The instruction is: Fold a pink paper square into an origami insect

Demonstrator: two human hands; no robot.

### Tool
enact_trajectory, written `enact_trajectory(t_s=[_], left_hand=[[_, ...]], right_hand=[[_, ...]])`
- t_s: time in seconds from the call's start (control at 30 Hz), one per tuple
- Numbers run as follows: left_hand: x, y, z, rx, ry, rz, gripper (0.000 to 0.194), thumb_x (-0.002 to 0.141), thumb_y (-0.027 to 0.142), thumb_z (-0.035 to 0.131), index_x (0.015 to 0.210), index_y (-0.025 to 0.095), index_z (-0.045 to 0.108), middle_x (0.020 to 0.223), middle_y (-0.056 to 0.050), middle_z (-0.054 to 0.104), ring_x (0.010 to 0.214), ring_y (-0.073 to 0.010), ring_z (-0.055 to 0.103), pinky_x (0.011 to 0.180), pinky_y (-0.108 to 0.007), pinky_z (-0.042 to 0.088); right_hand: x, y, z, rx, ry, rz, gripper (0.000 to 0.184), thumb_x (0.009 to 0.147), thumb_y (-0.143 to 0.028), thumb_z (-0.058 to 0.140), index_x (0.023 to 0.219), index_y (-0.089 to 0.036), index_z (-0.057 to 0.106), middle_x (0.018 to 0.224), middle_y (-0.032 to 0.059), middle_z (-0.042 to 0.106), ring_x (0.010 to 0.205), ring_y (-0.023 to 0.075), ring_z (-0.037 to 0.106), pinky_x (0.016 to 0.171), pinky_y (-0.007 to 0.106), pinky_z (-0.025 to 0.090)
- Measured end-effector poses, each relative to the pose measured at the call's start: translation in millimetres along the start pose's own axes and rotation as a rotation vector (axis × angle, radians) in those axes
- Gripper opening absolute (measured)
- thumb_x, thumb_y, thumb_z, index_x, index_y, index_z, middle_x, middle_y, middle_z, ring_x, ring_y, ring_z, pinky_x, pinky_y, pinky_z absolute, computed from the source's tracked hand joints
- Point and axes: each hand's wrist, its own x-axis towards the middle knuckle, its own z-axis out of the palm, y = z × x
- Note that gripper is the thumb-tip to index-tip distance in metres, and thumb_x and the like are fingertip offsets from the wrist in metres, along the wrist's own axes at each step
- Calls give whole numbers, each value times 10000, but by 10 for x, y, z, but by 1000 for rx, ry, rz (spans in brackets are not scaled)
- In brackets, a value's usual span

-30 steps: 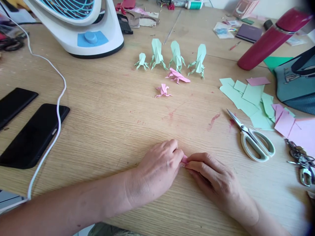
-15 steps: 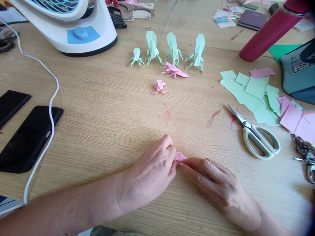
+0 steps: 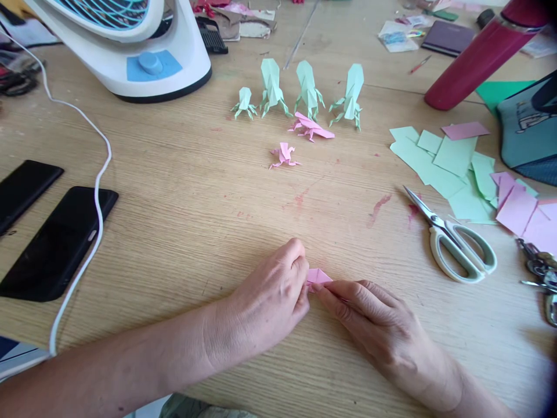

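Note:
Between my two hands, just above the wooden table, is a small folded piece of pink paper [image 3: 318, 275]. My left hand [image 3: 272, 296] is closed on its left end, the fingers curled so that they hide that part. My right hand [image 3: 378, 319] pinches the right edge between thumb and fingertips. Farther back stand several pale green origami figures [image 3: 308, 87] with thin legs. In front of them are a long pink origami figure [image 3: 314, 126] and a smaller pink origami frog [image 3: 284, 154].
Scissors [image 3: 456, 238] lie partly open at the right, beside green paper pieces [image 3: 455, 154] and pink paper pieces [image 3: 517, 209]. Keys [image 3: 542, 270] lie at the right edge. A red flask [image 3: 478, 61] and white fan [image 3: 174, 69] stand farther back. A white cable [image 3: 102, 174] crosses a black phone [image 3: 61, 244].
A little more of the pink paper shows between my hands, which have drawn slightly apart. The head view has shifted a little, moving the background slightly to the right.

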Motion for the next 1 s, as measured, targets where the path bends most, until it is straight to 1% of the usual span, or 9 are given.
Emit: enact_trajectory(t_s=[0.2,0.3,0.37,0.43,0.5,0.6,0.77,0.93,1.0], left_hand=[[30,0,-12,-9,-4,15,131,877,44,530,910,162,576,945,-60,571,946,-202,565,891,-332,498],[-17,-32,-75,-60,-7,60,159,913,38,485,926,164,581,950,-47,592,969,-185,588,902,-307,519],[-81,-67,-115,-101,33,103,190,940,28,448,954,154,590,993,-48,618,1017,-165,605,949,-280,524],[-149,-97,-142,-109,109,167,267,958,12,427,1139,134,582,1093,-58,645,1150,-150,590,1054,-262,489],[-200,-116,-156,-95,122,219,360,980,26,421,1312,131,513,1261,-75,631,1262,-133,550,1123,-256,453],[-240,-120,-161,-49,123,281,376,1001,71,445,1374,115,474,1407,-86,574,1342,-131,498,1177,-267,412],[-297,-122,-146,89,64,310,454,1005,71,429,1457,54,386,1519,-102,469,1433,-170,390,1211,-298,365],[-374,-189,-88,261,58,332,463,1023,122,364,1482,67,391,1520,-91,471,1336,-238,486,1136,-383,424],[-407,-224,-57,298,60,319,474,1029,153,337,1496,102,391,1531,-73,459,1365,-280,446,1140,-445,387]], right_hand=[[22,-7,15,-58,-1,-47,437,1000,-92,339,1401,-60,510,1105,162,665,846,220,621,698,349,584],[34,-9,10,-84,-4,-61,429,993,-76,336,1373,-63,532,1116,164,666,826,216,618,679,349,576],[37,-8,12,-91,6,-62,424,986,-65,339,1359,-55,540,1119,166,667,820,219,616,664,350,571],[38,-6,17,-93,7,-60,419,981,-61,350,1352,-45,542,1117,168,666,819,224,613,655,351,567],[36,-3,21,-90,4,-61,419,974,-54,361,1354,-40,538,1119,169,664,824,227,611,655,350,564],[35,-4,19,-80,7,-60,421,973,-52,362,1358,-42,534,1118,167,661,830,225,608,663,346,562],[50,-18,3,-84,12,-60,412,976,-54,366,1346,-53,548,1128,162,660,834,221,606,673,347,569],[61,-32,-8,-91,23,-68,414,972,-52,378,1348,-76,550,1128,157,662,845,228,608,688,355,580],[58,-37,-6,-80,22,-59,417,969,-47,380,1347,-93,551,1129,152,662,846,225,608,697,350,582]])
